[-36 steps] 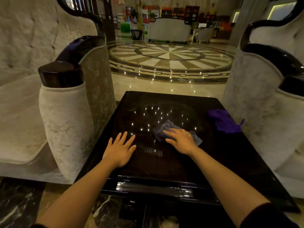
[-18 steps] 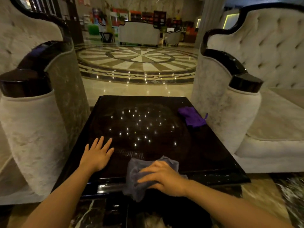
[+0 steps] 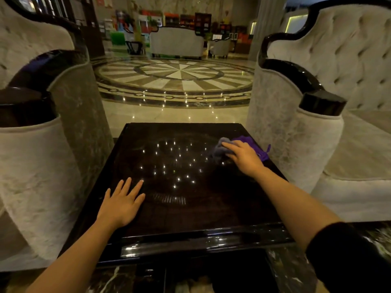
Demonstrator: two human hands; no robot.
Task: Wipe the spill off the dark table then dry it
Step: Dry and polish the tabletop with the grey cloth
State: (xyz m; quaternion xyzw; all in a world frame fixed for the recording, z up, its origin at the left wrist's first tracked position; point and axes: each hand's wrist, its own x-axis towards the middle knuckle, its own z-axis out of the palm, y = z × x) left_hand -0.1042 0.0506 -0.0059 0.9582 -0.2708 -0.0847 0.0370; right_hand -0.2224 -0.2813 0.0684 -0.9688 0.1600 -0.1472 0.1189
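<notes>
A glossy dark table (image 3: 190, 212) lies in front of me, reflecting small ceiling lights. My right hand (image 3: 243, 156) presses a bunched grey cloth (image 3: 220, 150) onto the table's far right part. Just behind that hand lies a purple cloth (image 3: 257, 146), partly hidden by it. My left hand (image 3: 121, 203) rests flat on the table's near left side with fingers spread and nothing in it. I cannot make out a spill on the dark surface.
A pale upholstered armchair (image 3: 40, 166) stands close on the left and another armchair (image 3: 306, 136) on the right, both with dark glossy arm caps. Beyond the table's far edge is a patterned marble floor (image 3: 175, 81).
My right hand has swept the grey cloth from the table's near edge up to the far right, beside the purple cloth. My left hand has stayed planted on the near left.
</notes>
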